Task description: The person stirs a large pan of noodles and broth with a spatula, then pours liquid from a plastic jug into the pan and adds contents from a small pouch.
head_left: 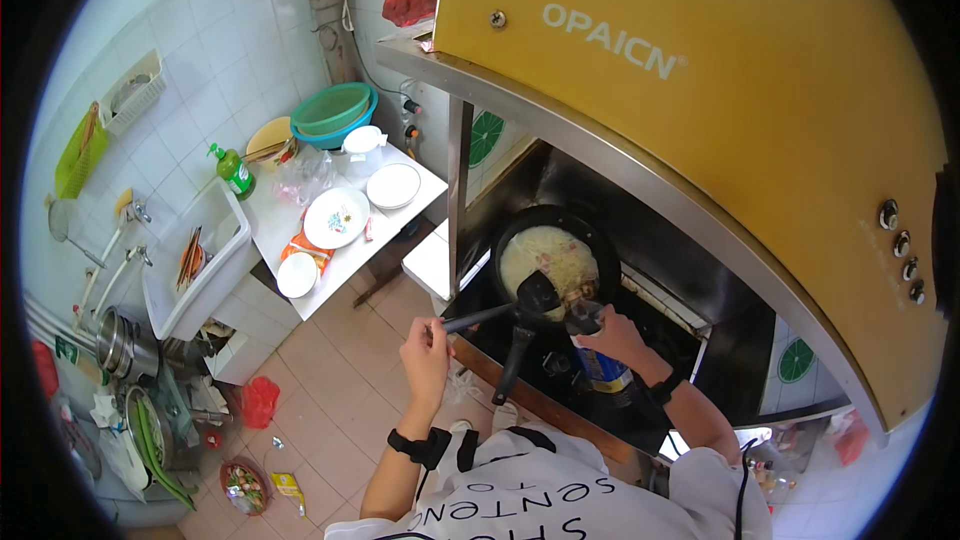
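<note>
On the stove stands a black frying pan [504, 230] whose long handle [513, 362] points back at me. Pale, milky liquid with yellowish and pinkish bits [548, 252] fills it. My left hand [427, 342] is closed around the handle of a black spatula [538, 292], its head over the near part of the pan. At the pan's near right rim, my right hand [615, 338] grips a small see-through container [584, 317], seemingly tilted towards the food; its contents are hard to make out. Just below that hand is a blue container with a yellowish band [604, 370].
A yellow range hood [700, 70] hangs low over the stove. At the left, a white table [340, 270] bears plates, bowls and basins, beside a white sink [190, 290] with a green soap bottle [235, 172]. On the floor are a bowl of scraps [245, 488] and a red bag [259, 403].
</note>
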`<state>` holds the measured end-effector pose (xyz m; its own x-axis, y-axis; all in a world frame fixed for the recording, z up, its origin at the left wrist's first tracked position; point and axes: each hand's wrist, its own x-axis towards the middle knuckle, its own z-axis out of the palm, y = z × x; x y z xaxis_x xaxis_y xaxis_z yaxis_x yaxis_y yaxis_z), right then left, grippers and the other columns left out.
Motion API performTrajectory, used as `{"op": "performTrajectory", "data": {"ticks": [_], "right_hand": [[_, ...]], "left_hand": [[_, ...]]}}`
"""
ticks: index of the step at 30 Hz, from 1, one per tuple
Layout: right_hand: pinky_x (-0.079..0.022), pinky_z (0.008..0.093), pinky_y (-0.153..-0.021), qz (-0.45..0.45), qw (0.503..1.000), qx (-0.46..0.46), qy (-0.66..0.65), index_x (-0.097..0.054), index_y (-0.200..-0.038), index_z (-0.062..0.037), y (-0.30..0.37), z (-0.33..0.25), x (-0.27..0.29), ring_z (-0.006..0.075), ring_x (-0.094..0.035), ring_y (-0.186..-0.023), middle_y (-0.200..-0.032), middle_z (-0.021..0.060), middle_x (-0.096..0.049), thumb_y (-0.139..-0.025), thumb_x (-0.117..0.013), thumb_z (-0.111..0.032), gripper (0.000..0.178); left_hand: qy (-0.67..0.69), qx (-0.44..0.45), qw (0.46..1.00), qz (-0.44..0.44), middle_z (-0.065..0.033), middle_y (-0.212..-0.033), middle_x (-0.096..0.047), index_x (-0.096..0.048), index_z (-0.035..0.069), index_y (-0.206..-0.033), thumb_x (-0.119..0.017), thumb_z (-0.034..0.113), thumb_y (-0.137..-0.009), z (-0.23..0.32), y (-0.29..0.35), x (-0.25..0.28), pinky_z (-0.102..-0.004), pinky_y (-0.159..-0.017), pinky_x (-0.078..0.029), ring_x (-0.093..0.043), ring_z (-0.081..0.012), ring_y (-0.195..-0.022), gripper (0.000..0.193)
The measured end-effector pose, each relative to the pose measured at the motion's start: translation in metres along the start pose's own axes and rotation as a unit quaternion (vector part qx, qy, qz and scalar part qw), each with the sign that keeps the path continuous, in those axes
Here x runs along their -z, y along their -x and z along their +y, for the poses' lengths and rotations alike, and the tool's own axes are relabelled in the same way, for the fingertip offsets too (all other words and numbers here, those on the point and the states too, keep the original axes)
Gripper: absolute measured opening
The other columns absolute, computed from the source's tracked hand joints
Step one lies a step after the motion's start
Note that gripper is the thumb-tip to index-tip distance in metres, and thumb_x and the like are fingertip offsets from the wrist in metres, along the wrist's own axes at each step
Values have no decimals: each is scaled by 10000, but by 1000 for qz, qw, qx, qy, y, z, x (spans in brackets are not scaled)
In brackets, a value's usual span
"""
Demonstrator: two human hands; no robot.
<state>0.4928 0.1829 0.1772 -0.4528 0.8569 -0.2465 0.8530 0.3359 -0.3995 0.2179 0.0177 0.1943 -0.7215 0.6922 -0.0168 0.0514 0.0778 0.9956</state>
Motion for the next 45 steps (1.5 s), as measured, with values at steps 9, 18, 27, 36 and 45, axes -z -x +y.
{"op": "performTrajectory", "data": {"ticks": [9, 18, 27, 36, 45], "right_hand": [[-492, 376, -710, -30, 998, -31, 52, -499, -989, 61, -9, -5, 3, 348, -605, -847, -904, 227, -601, -584, -719, -507, 731], [-497, 374, -714, -59, 994, -40, 84, -500, -1014, 69, -17, -10, 8, 344, -607, -859, -915, 232, -601, -587, -713, -501, 743], [-504, 369, -710, -64, 993, -27, 100, -483, -1030, 101, -18, -18, 14, 351, -611, -856, -915, 254, -600, -590, -699, -511, 784], [-502, 367, -759, -105, 987, -41, 116, -476, -1077, 98, -25, -15, 12, 341, -603, -899, -964, 251, -593, -592, -681, -530, 820], [-501, 372, -752, -89, 988, -30, 122, -459, -1085, 107, -26, -12, 7, 347, -606, -881, -941, 247, -599, -600, -680, -538, 837]], "left_hand": [[6, 8, 1000, 4, -26, -481, -500, -564, -3, -827, -485, 150, -895, -7, -7, 0, -218, -389, -320, -457, -65, -403, 186], [4, 12, 1000, 0, -27, -491, -498, -557, -14, -808, -475, 148, -900, -10, -10, 3, -219, -403, -341, -468, -66, -424, 204], [7, 11, 1000, 0, -28, -495, -501, -558, -11, -806, -481, 150, -897, -17, -12, 4, -217, -406, -344, -475, -66, -426, 200], [14, 14, 1000, 1, -28, -489, -508, -565, -2, -803, -492, 153, -891, -19, -13, 5, -213, -401, -326, -474, -64, -420, 192], [26, 18, 1000, 0, -34, -499, -507, -559, -9, -808, -492, 148, -890, -14, -11, 5, -216, -402, -328, -482, -68, -428, 189]]}}
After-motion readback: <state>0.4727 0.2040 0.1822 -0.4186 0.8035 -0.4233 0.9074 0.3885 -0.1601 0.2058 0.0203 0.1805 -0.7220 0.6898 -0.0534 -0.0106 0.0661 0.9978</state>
